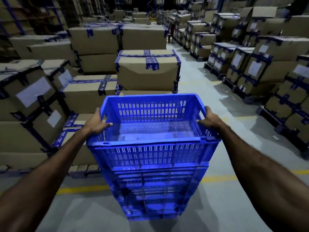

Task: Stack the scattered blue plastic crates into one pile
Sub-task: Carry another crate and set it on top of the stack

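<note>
An empty blue slotted plastic crate (153, 131) sits on top of a pile of blue crates (155, 195) that stands on the grey floor right in front of me. My left hand (96, 123) grips the top crate's left rim, thumb inside the wall. My right hand (209, 118) grips its right rim the same way. The top crate looks level and lined up with the ones below it. The lower crates are partly hidden by the top one.
Taped cardboard boxes (147, 71) are stacked close behind and to the left of the pile. More boxes on dark pallets (267, 77) line the right side. A grey aisle (197, 77) with yellow floor lines (83, 190) runs between them.
</note>
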`<state>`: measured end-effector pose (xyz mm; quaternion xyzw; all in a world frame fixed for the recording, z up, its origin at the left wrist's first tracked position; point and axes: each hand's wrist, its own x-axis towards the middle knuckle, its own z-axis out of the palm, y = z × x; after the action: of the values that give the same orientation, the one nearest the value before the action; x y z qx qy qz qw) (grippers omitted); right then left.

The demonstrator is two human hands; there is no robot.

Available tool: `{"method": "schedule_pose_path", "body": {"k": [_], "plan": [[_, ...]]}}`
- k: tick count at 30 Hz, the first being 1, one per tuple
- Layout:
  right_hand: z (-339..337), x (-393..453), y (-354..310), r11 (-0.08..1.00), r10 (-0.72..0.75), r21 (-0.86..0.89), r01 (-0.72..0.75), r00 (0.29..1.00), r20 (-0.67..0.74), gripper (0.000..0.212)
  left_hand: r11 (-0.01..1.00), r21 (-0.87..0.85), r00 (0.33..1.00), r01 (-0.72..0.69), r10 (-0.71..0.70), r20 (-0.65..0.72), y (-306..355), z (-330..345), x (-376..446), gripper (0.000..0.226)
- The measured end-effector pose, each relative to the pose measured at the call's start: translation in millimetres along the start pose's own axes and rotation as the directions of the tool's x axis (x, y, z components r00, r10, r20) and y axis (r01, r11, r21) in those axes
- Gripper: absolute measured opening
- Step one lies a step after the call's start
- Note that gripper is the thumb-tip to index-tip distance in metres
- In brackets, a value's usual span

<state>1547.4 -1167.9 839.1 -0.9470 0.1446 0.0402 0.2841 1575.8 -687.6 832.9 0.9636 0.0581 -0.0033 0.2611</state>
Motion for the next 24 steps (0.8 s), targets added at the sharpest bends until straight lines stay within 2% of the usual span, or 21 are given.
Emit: {"method": "schedule_pose_path", "body": {"k": [2,5,9,19,24], "plan": [[1.2,-0.4,1.2,0.999,-0.017,0.029,0.018,0.999,-0.035,0.063,1.000,-0.010,1.000,0.021,-0.021,-0.002,1.8,0.5,-1.6,0.064],[3.0,4.5,2.9,0.997,0.003,0.082,0.000,0.999,-0.032,0.057,0.999,0.018,0.999,0.051,-0.051,-0.020,5.2,2.1,-1.4,0.071],[11.7,9.2,11.1,1.000,0.002,0.029,0.000,0.996,-0.088,0.045,0.995,0.065,0.996,0.081,-0.079,-0.027,3.7,7.5,-2.3,0.068],[17.6,18.7,15.1,0.999,-0.007,-0.043,0.002,0.993,-0.122,0.042,0.994,0.090,0.997,0.060,-0.056,-0.051,-9.9,13.2,13.9,0.071],[15.4,11.7,13.3,1.000,0.007,-0.014,-0.009,0.995,-0.104,0.041,0.990,0.108,0.995,0.090,-0.085,-0.052,-4.9,12.1,5.8,0.060]]}}
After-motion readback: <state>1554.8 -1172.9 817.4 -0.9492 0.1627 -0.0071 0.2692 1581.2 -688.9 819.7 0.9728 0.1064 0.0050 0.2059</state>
